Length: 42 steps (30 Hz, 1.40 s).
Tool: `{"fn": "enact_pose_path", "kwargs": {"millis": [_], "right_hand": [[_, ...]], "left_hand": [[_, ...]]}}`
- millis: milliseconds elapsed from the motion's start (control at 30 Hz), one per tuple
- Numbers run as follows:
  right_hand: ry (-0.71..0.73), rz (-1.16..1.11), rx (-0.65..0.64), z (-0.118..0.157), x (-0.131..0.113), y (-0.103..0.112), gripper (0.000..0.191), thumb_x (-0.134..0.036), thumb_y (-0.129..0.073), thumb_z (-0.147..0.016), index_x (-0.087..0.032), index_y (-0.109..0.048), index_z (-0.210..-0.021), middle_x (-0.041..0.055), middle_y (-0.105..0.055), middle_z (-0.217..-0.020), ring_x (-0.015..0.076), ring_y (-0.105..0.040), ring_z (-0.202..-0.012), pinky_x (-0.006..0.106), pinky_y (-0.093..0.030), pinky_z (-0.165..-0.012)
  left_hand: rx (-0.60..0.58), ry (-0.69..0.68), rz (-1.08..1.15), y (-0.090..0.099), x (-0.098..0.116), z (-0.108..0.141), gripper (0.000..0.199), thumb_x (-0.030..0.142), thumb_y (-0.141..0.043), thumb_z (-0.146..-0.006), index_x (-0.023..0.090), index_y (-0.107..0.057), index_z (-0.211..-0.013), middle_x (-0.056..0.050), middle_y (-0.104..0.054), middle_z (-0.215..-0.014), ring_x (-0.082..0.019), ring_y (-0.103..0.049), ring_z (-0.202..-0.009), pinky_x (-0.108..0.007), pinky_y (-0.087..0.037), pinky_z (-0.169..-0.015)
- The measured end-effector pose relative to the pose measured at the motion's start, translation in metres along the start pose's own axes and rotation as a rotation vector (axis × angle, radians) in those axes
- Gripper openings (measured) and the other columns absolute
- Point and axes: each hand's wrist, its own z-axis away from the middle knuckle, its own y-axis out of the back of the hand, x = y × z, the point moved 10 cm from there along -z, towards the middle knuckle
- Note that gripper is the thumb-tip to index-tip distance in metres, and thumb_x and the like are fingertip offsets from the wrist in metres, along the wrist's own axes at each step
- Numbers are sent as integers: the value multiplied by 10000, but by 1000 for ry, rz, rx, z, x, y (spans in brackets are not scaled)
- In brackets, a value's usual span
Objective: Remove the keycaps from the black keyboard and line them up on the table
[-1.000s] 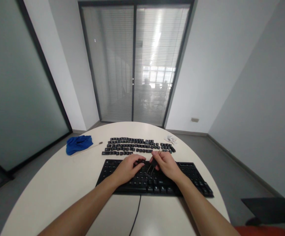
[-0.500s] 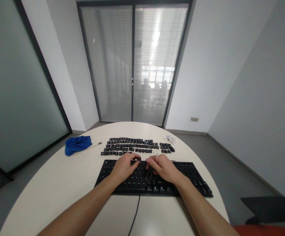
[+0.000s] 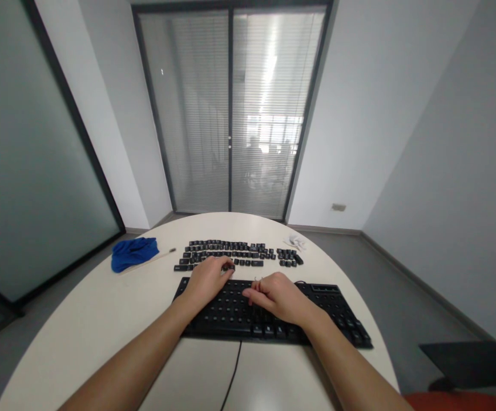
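A black keyboard [image 3: 226,327] lies on the round table, many of its key positions bare, with some keycaps along the front and right. Beyond it several loose black keycaps [image 3: 257,264] are laid out in rows. My left hand [image 3: 207,279] reaches over the keyboard's back edge, its thumb and fingers pinched on a small dark keycap beside the front row. Over the middle of the keyboard is my right hand [image 3: 277,294], closed on a thin wire tool, mostly hidden by the fingers.
A blue cloth [image 3: 134,254] and a thin brush [image 3: 149,260] lie at the left of the white table [image 3: 89,319]. Crumpled white material [image 3: 297,242] sits at the back right. A black cable [image 3: 232,379] runs toward me.
My left hand has moved away from my right hand, leftward and back toward the loose rows, with the keycap. My right hand has shifted slightly left, and its tool is now less visible.
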Motion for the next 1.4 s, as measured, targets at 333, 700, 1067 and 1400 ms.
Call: {"fn": "enact_pose_path", "kwargs": {"millis": [333,700,1067,1400], "right_hand": [[-18,-13,24,1,4,3,498,-474,-439,-974,-200,-742,-689,31,-683,-576,130,-562,-504,241,-345,-550],[-37,-27,24,-1,5,2,512,-501,-445,-965,-197,-740,-678,30,-667,-554,125,-529,-478,243,-329,-536],[-190,-192,42,0,30,-2,515,-505,-415,-972,-185,-726,-716,-20,-541,-444,118,-519,-444,225,-373,-532],[-316,-402,29,4,57,-13,595,-580,-372,-955,-154,-707,-710,-27,-498,-433,105,-449,-405,215,-352,-458]], "left_hand": [[32,-134,-105,-9,8,-16,126,209,-655,-828,236,-735,-921,-69,-656,-1090,-274,-531,-1054,-402,-408,-964],[45,-87,-127,-20,-4,-17,149,190,-682,-798,242,-736,-928,-72,-602,-1177,-287,-484,-1131,-432,-397,-1001],[-37,-233,205,-8,37,6,150,192,-497,-897,194,-637,-952,-49,-660,-935,-202,-593,-885,-318,-459,-829],[-260,-499,324,-14,73,45,292,272,-717,-733,217,-616,-1002,-64,-625,-1061,-247,-541,-1022,-370,-408,-954]]}}
